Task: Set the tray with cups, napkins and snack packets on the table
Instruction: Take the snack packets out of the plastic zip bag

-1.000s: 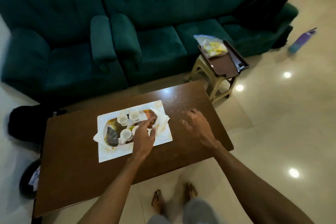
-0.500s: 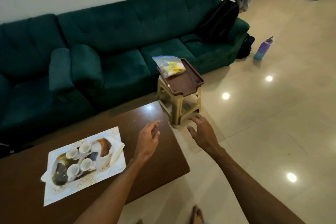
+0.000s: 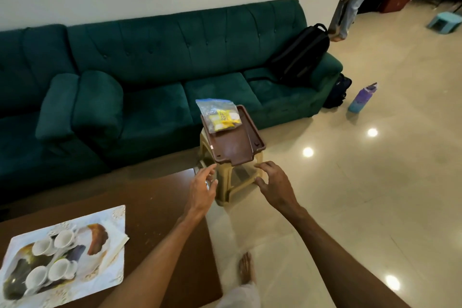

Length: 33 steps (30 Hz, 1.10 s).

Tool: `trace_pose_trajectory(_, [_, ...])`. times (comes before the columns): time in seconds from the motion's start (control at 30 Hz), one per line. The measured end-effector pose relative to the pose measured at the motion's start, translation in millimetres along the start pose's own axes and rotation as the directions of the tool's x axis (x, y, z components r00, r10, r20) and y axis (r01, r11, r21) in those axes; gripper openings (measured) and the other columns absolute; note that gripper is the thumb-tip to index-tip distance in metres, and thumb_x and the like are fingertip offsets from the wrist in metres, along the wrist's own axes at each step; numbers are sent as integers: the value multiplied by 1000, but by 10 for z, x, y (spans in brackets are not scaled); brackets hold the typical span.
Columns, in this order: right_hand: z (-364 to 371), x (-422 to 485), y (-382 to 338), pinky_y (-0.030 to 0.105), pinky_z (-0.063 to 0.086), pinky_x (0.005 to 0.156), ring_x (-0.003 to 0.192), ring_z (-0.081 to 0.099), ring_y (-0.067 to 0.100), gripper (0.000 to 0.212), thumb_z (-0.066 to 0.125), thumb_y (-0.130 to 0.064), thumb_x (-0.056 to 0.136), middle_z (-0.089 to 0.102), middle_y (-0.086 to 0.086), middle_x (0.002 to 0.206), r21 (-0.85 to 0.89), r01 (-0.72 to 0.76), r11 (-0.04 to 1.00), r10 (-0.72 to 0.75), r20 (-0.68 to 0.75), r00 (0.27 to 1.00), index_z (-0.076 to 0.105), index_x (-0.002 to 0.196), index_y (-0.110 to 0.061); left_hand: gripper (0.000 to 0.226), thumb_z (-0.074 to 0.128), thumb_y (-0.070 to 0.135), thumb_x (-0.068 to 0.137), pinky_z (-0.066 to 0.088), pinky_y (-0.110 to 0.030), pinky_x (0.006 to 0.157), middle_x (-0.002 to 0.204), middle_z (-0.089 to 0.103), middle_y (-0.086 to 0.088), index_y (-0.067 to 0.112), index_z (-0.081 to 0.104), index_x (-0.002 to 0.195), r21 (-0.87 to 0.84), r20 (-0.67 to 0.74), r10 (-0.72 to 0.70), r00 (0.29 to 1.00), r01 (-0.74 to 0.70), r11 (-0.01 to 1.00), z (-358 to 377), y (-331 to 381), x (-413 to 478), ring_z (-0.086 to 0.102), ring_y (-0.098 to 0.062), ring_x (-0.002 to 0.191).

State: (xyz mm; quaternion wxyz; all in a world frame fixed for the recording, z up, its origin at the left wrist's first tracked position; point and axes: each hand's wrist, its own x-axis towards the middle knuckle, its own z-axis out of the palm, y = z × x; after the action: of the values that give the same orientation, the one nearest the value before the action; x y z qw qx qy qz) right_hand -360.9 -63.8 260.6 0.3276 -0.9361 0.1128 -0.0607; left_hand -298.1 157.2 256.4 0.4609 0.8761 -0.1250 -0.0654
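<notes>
- Two hands out, both empty, fingers spread and relaxed: left hand point(image 3: 203, 189) at the near-left corner of the beige plastic stool point(image 3: 226, 191), right hand point(image 3: 273, 182) at its near-right corner.
- Contact with stool: cannot tell.
- On top of stool: brown tray point(image 3: 237, 149), overhanging toward the hands.
- Over stool's far edge: clear bag of snack packets point(image 3: 220, 117), lying on that tray.
- Just left of stool: desk point(image 3: 160, 210).
- Well left of stool, on desk: white patterned tray point(image 3: 110, 280) with four white cups point(image 3: 63, 237) and napkins point(image 3: 120, 242).
</notes>
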Motion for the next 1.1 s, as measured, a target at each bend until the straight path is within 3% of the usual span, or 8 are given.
trace_pose_trajectory(0.37, [-330,2049,460,38,54,96,113,60,18,44,68,-21,91,65,1,125,26,-28,999,25,125,992,60,134,-17,52,66,2,93,56,-39,96,123,62,-9,11,53,143,-21,-81,-134,988,133,991,355,283,1842,63,-21,107])
trace_pose_trajectory(0.47, [-232,2712,608,41,53,97,115,61,22,47,69,-21,90,65,4,128,79,-50,996,34,192,981,58,136,-16,50,66,4,93,62,-30,82,119,62,-6,16,55,141,-44,-96,-207,974,203,978,440,155,2401,63,-18,101])
trace_pose_trajectory(0.53, [-40,3244,753,41,51,100,117,61,23,48,70,-21,89,65,5,129,124,-110,986,77,240,968,58,136,-15,49,66,5,93,63,-29,76,116,61,-4,20,57,138,-57,-112,-271,956,266,962,561,-31,2830,62,-16,98])
trace_pose_trajectory(0.67, [631,4249,1130,40,47,107,124,59,25,52,72,-20,90,64,9,134,219,-232,948,140,367,919,55,138,-12,54,69,6,91,56,-37,94,119,62,-5,13,54,143,-56,-111,-429,897,425,903,880,-601,3711,64,-22,104])
trace_pose_trajectory(0.8, [1432,5008,1574,48,46,105,111,62,24,61,75,-20,89,63,8,124,261,-388,884,217,506,835,48,143,-8,55,72,11,90,51,-15,76,113,64,-3,11,54,142,-170,-121,-614,780,593,787,1272,-1258,4488,64,-18,94])
trace_pose_trajectory(0.87, [1805,5313,1801,48,46,103,100,56,21,65,76,-20,88,56,3,113,269,-461,846,277,516,810,47,144,-9,55,73,11,89,53,-22,84,118,63,-6,11,55,142,-206,-126,-675,727,646,735,1496,-1608,4834,63,-19,101])
trace_pose_trajectory(0.97, [2217,5608,2041,41,45,106,119,57,25,64,77,-19,86,59,8,128,299,-498,814,315,492,812,48,141,-10,61,73,15,89,48,-45,107,140,51,-14,11,49,146,-192,-156,-693,703,667,720,1768,-2009,5217,59,-31,122])
trace_pose_trajectory(1.1, [2607,5849,2190,44,44,108,128,53,31,73,79,-27,83,53,16,138,293,-514,806,330,498,802,41,144,-11,72,75,27,88,45,-42,108,139,50,-13,16,40,151,-153,-223,-682,697,665,730,2024,-2273,5537,55,-27,125])
